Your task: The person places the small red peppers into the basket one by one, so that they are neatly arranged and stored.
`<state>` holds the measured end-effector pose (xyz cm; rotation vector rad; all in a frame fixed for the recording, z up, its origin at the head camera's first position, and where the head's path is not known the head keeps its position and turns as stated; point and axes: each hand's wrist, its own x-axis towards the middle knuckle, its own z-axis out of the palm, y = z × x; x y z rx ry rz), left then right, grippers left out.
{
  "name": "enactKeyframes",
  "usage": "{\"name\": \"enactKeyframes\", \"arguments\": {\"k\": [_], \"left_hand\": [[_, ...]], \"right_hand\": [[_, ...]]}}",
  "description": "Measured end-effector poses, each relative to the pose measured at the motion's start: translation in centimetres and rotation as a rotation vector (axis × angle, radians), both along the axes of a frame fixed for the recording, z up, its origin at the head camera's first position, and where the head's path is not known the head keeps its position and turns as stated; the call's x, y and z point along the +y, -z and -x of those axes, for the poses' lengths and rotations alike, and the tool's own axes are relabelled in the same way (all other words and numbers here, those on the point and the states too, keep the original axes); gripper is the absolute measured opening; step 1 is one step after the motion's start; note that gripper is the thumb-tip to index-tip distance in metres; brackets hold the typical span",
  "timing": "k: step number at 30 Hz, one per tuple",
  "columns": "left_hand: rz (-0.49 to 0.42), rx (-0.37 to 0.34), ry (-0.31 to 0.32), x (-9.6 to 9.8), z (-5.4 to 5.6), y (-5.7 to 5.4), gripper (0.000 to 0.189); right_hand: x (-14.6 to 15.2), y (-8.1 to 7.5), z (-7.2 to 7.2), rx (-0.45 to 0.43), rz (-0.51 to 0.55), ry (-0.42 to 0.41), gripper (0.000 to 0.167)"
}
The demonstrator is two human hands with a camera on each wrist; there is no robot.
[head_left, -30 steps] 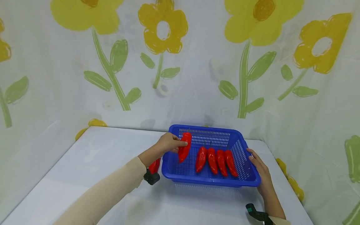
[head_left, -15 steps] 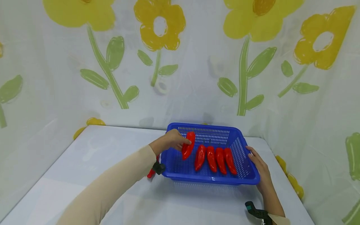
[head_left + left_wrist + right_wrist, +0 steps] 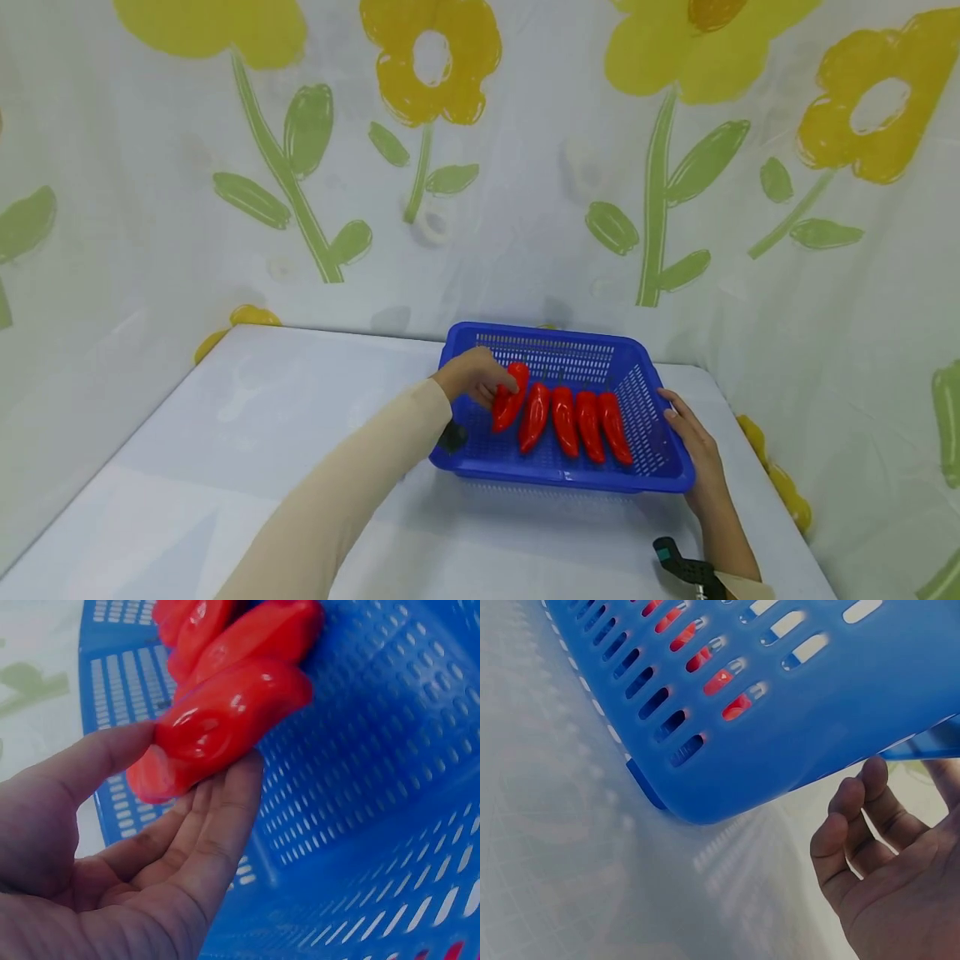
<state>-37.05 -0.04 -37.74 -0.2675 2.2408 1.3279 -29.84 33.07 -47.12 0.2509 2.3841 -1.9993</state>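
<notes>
In the head view my left hand point(image 3: 480, 377) pinches a red chili pepper point(image 3: 507, 412) low inside the blue basket point(image 3: 555, 478). The left wrist view shows the thumb on one side of this pepper point(image 3: 225, 712) and the fingers beneath its other side. Several more red peppers point(image 3: 564, 423) lie side by side to its right, stems toward the back wall. My right hand point(image 3: 699, 457) holds the basket's right rim. From the right wrist, curled fingertips point(image 3: 847, 796) meet the underside of that rim, while the thumb is mostly hidden.
The basket stands on a white table point(image 3: 315, 400) near its back edge. Behind it hangs a pale curtain point(image 3: 517, 250) printed with yellow flowers. A red sliver point(image 3: 452, 951) shows through the slots at the bottom of the left wrist view.
My left hand has moved right and lowered the pepper beside the row in the basket. The pepper left of the basket is now hidden by the arm. My right hand stays put.
</notes>
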Motion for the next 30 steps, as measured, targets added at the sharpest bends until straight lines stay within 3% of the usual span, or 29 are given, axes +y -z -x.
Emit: {"name": "enactKeyframes", "arguments": {"k": [3,9,16,17,20,23,24,30], "left_hand": [[0.011,-0.029,0.011,-0.1,0.3,0.2,0.052],[-0.005,-0.159,0.033,-0.2,0.9,1.0,0.050],[0.018,-0.226,0.069,0.0,1.3,1.7,0.047],[0.016,-0.244,0.070,0.0,1.9,2.3,0.049],[0.015,-0.282,0.077,0.2,2.1,2.4,0.050],[0.006,-0.295,0.086,0.5,2.1,2.5,0.050],[0.003,-0.287,0.089,0.6,1.6,2.0,0.048],[-0.019,-0.316,0.106,1.0,2.0,2.4,0.048]], "right_hand": [[0.0,0.0,-0.1,0.004,0.014,-0.002,0.057],[0.2,0.0,-0.1,0.005,0.013,-0.005,0.057],[0.2,0.1,0.2,0.013,0.031,-0.025,0.057],[0.2,0.1,0.2,0.015,0.034,-0.027,0.057],[0.1,0.1,0.2,0.023,0.037,-0.027,0.057],[0.1,-0.1,0.2,0.028,0.033,-0.020,0.058],[0.1,-0.1,0.2,0.029,0.037,-0.018,0.058],[0.2,-0.2,0.2,0.010,0.053,-0.007,0.058]]}}
